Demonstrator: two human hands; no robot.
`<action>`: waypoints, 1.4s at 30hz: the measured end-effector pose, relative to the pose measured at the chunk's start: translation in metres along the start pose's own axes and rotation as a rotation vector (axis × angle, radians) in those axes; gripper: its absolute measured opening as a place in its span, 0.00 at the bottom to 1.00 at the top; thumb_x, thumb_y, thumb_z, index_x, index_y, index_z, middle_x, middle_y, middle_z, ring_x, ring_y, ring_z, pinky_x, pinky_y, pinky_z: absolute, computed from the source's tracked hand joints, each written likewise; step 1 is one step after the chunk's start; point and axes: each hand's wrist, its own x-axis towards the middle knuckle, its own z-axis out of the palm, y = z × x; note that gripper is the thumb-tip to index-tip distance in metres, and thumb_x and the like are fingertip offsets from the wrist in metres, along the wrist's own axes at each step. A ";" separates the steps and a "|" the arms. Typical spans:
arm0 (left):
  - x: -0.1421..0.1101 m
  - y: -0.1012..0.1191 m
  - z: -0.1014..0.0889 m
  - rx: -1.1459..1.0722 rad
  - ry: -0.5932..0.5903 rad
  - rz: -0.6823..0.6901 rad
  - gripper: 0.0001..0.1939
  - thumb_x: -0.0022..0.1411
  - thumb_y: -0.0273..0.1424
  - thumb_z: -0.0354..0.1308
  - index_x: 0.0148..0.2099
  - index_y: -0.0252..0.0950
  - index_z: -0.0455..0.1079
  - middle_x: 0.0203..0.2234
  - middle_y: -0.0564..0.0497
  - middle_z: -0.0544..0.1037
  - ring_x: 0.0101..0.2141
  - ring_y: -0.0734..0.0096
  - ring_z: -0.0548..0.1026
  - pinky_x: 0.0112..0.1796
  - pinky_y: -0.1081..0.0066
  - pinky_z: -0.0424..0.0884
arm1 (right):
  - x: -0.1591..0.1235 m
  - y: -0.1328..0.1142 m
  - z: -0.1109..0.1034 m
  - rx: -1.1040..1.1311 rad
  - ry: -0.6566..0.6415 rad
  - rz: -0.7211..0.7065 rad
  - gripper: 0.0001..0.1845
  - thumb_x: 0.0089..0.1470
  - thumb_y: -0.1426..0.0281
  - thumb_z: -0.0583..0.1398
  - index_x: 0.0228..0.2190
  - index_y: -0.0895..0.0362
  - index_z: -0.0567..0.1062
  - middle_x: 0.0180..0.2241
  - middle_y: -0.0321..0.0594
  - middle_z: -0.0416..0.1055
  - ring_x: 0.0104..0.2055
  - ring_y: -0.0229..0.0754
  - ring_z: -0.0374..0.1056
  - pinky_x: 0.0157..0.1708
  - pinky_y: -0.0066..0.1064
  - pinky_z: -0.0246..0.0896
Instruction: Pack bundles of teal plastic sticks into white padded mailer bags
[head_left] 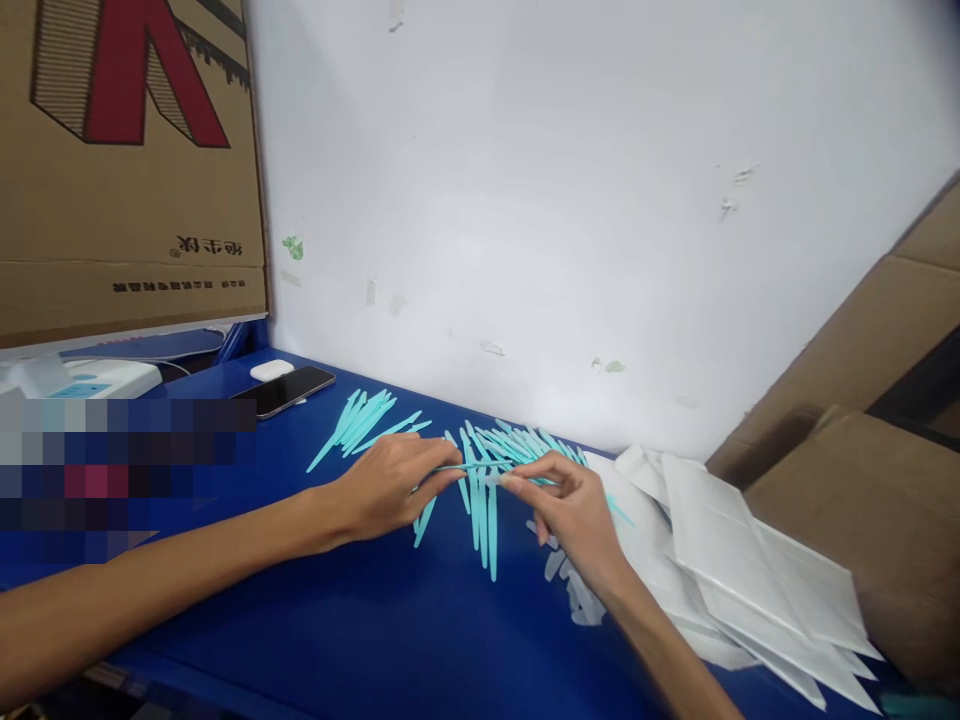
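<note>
My left hand point(401, 485) pinches one end of a slim turquoise stick point(480, 465), shaped like an eyebrow razor and held level above the table. At its other end my right hand point(570, 500) is closed, thumb and finger pressed together. A small clear plastic cover point(493, 480) shows by the right fingertips; whether it sits on the stick I cannot tell. Beneath and behind both hands lie many similar turquoise sticks point(484, 530), with another bunch point(360, 420) to the left. Small translucent plastic covers point(581, 600) are scattered below my right wrist.
The blue table point(390, 620) meets a white wall point(540, 220). White packets or bags point(750, 560) are piled at right beside cardboard point(825, 500). At back left are a phone point(289, 390), a white case point(271, 370) and a large printed carton point(135, 200). Blurred blocks cover the left edge.
</note>
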 end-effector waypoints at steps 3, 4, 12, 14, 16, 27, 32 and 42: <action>-0.001 -0.004 0.001 -0.014 -0.020 -0.043 0.10 0.72 0.34 0.49 0.44 0.35 0.68 0.29 0.51 0.77 0.28 0.72 0.73 0.30 0.72 0.64 | 0.002 -0.004 -0.010 -0.003 0.144 -0.035 0.14 0.50 0.58 0.68 0.29 0.55 0.76 0.24 0.36 0.77 0.12 0.29 0.56 0.25 0.32 0.67; -0.002 -0.004 0.001 -0.021 -0.029 -0.045 0.10 0.72 0.34 0.49 0.44 0.35 0.68 0.30 0.51 0.77 0.29 0.72 0.74 0.30 0.72 0.65 | 0.002 -0.005 -0.013 0.008 0.177 -0.043 0.13 0.51 0.59 0.68 0.29 0.55 0.75 0.23 0.34 0.76 0.12 0.28 0.55 0.32 0.34 0.70; -0.003 0.003 0.001 -0.013 -0.016 0.019 0.09 0.72 0.33 0.50 0.45 0.35 0.69 0.29 0.53 0.77 0.27 0.73 0.72 0.29 0.71 0.64 | 0.003 0.001 -0.004 0.051 0.018 0.015 0.16 0.48 0.58 0.70 0.27 0.57 0.76 0.31 0.39 0.79 0.12 0.27 0.56 0.16 0.27 0.55; -0.002 0.004 0.001 -0.010 -0.011 0.032 0.09 0.72 0.33 0.50 0.44 0.35 0.68 0.28 0.53 0.77 0.26 0.73 0.72 0.29 0.71 0.63 | 0.002 0.005 0.000 0.057 -0.021 0.034 0.16 0.48 0.57 0.70 0.28 0.57 0.76 0.30 0.38 0.79 0.12 0.27 0.56 0.15 0.26 0.52; -0.003 0.003 0.002 -0.012 -0.014 0.030 0.09 0.72 0.33 0.50 0.44 0.35 0.68 0.28 0.53 0.77 0.26 0.73 0.72 0.29 0.71 0.63 | 0.002 0.007 0.000 0.077 0.006 0.030 0.16 0.48 0.58 0.70 0.28 0.57 0.76 0.31 0.37 0.79 0.11 0.26 0.55 0.16 0.26 0.53; -0.002 0.002 0.001 -0.022 -0.015 0.024 0.09 0.72 0.33 0.50 0.44 0.35 0.69 0.27 0.54 0.76 0.25 0.73 0.70 0.28 0.71 0.62 | 0.002 0.006 -0.003 0.087 0.026 0.014 0.15 0.48 0.59 0.70 0.27 0.57 0.75 0.29 0.36 0.78 0.11 0.25 0.55 0.16 0.25 0.54; -0.005 0.007 0.003 -0.025 -0.043 0.055 0.10 0.72 0.33 0.48 0.42 0.35 0.68 0.25 0.55 0.74 0.23 0.74 0.67 0.27 0.71 0.59 | -0.001 0.007 0.006 0.089 -0.068 0.031 0.15 0.48 0.59 0.70 0.27 0.57 0.75 0.30 0.38 0.79 0.12 0.27 0.60 0.14 0.23 0.53; -0.007 0.012 0.004 -0.039 -0.154 -0.050 0.10 0.70 0.34 0.48 0.37 0.37 0.66 0.22 0.55 0.69 0.23 0.73 0.64 0.27 0.70 0.56 | -0.005 0.002 0.011 0.019 -0.125 0.025 0.15 0.50 0.57 0.68 0.29 0.56 0.75 0.32 0.38 0.77 0.13 0.29 0.61 0.13 0.23 0.51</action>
